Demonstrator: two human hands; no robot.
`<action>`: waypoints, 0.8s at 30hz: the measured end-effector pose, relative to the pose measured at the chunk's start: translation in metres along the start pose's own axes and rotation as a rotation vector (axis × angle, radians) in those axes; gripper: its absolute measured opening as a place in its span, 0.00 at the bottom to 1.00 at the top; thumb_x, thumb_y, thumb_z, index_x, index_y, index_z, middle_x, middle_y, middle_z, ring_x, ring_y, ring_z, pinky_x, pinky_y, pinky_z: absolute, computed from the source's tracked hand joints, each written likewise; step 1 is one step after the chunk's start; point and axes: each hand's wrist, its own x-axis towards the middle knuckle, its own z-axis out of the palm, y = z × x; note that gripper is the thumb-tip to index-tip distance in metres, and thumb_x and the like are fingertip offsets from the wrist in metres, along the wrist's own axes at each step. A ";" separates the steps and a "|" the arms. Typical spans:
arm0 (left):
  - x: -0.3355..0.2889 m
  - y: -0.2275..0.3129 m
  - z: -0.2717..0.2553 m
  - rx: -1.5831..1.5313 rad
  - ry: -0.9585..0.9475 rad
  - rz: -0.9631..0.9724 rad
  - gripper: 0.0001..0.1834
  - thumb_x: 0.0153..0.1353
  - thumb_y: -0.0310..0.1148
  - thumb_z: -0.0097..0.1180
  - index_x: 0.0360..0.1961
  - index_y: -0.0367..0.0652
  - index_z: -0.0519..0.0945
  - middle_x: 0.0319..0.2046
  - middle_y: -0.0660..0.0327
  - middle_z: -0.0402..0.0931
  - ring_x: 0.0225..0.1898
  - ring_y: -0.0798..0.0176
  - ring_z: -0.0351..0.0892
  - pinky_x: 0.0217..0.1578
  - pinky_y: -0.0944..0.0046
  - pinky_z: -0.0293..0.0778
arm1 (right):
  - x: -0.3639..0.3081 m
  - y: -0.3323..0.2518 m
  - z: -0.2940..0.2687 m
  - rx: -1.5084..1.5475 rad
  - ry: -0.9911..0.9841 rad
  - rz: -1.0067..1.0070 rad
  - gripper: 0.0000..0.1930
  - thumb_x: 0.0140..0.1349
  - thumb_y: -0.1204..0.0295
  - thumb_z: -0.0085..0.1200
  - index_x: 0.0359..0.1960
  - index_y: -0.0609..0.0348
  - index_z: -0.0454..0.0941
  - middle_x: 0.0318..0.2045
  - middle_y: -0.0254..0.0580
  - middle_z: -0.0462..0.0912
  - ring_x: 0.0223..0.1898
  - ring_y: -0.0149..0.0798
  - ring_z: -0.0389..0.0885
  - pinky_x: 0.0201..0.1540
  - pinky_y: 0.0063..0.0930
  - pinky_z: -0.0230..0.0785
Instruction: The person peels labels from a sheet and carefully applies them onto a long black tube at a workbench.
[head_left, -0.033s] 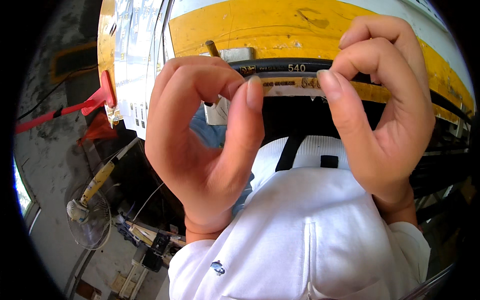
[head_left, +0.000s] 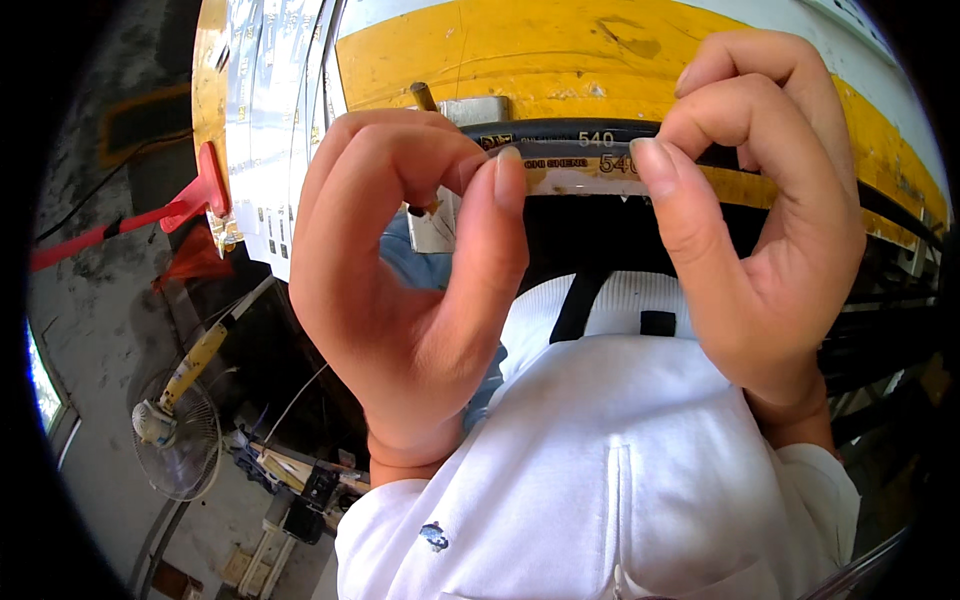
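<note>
My left hand [head_left: 410, 250] is closed, its thumb and forefinger pinching the left part of a narrow see-through printed strip [head_left: 570, 180]. On the strip's right part, my right hand [head_left: 770, 210] pinches with thumb and forefinger, the other fingers curled. The strip stretches between both thumbs, along the near side of a black curved hoop [head_left: 555, 131] that looks like a wheel rim and bears gold and white printing. Whether the strip touches the hoop, I cannot tell. Both its ends are hidden behind my fingers.
A yellow-and-white work surface [head_left: 560, 50] lies beyond the hoop, with a metal block [head_left: 480, 108] and a short rod [head_left: 424, 97] on it. Shiny printed sheets [head_left: 270, 130] are at the left, beside a red-handled tool [head_left: 208, 185]. A fan [head_left: 178, 435] stands at lower left.
The strip has tilted slightly between my fingers, and its dark printing shows more clearly. The hoop's printing sits a touch farther right and lower. Both hands keep their pinch.
</note>
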 end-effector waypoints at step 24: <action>0.011 -0.012 0.007 0.136 -0.058 0.054 0.12 0.49 0.15 0.60 0.23 0.38 0.68 0.27 0.59 0.71 0.31 0.66 0.67 0.35 0.70 0.61 | -0.004 0.008 0.015 -0.004 -0.040 0.144 0.11 0.45 0.87 0.60 0.27 0.61 0.73 0.34 0.46 0.73 0.31 0.35 0.71 0.33 0.24 0.63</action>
